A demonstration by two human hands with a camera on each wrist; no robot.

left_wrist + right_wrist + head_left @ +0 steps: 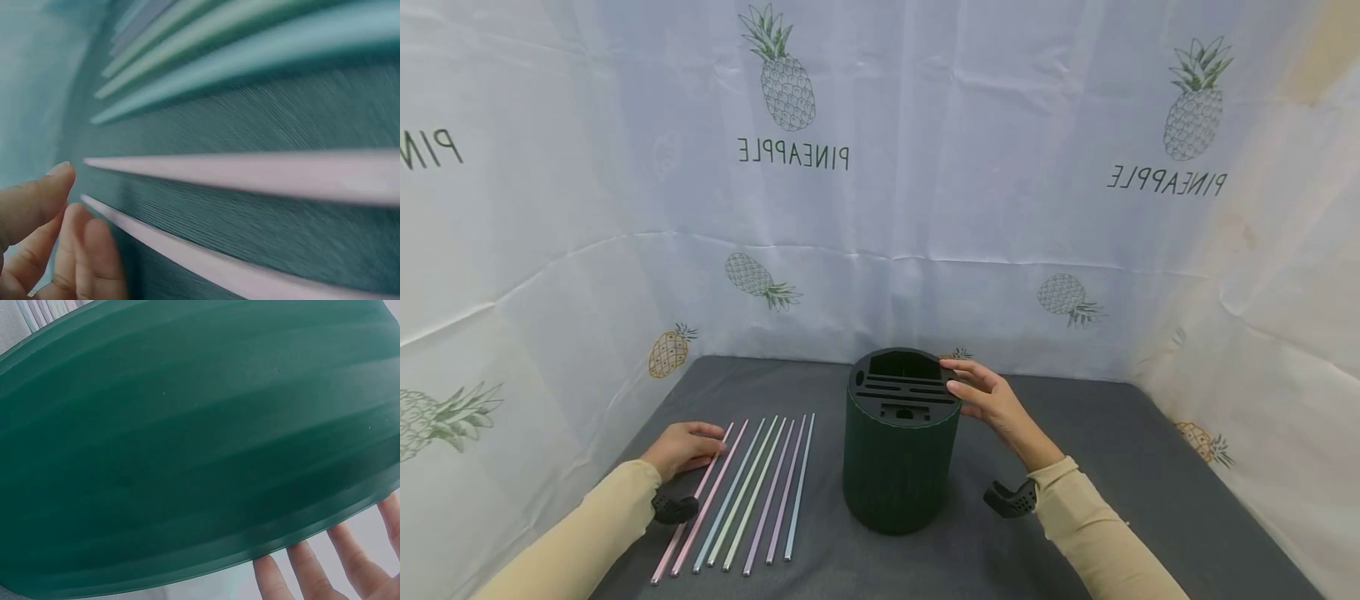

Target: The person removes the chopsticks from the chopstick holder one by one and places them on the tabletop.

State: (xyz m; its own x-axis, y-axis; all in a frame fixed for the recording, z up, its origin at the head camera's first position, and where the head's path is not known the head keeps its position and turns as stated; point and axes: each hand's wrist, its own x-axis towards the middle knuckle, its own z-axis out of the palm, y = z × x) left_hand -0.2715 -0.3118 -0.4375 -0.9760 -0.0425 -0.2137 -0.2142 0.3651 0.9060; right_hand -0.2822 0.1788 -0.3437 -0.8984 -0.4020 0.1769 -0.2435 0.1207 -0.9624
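Observation:
A row of slim, metallic-looking chopsticks in pink, blue, green and purple lies on the grey cloth. My left hand point(685, 447) is over the leftmost pink chopstick point(670, 552), by its far end. In the left wrist view the thumb and fingers point(97, 250) are close together beside that chopstick's tip, with no clear grip on it. A dark green knife block point(901, 467) stands upright right of the row, its top cut with slots and a larger opening. My right hand point(988, 400) touches the block's upper right rim with extended fingertips; the right wrist view shows several fingers point(309, 569) along its edge.
Grey cloth point(1075, 433) covers the table. White curtains point(925, 192) printed with pineapples hang behind and at both sides. A black wrist device point(1011, 500) sits at the right sleeve cuff and another point(675, 508) at the left.

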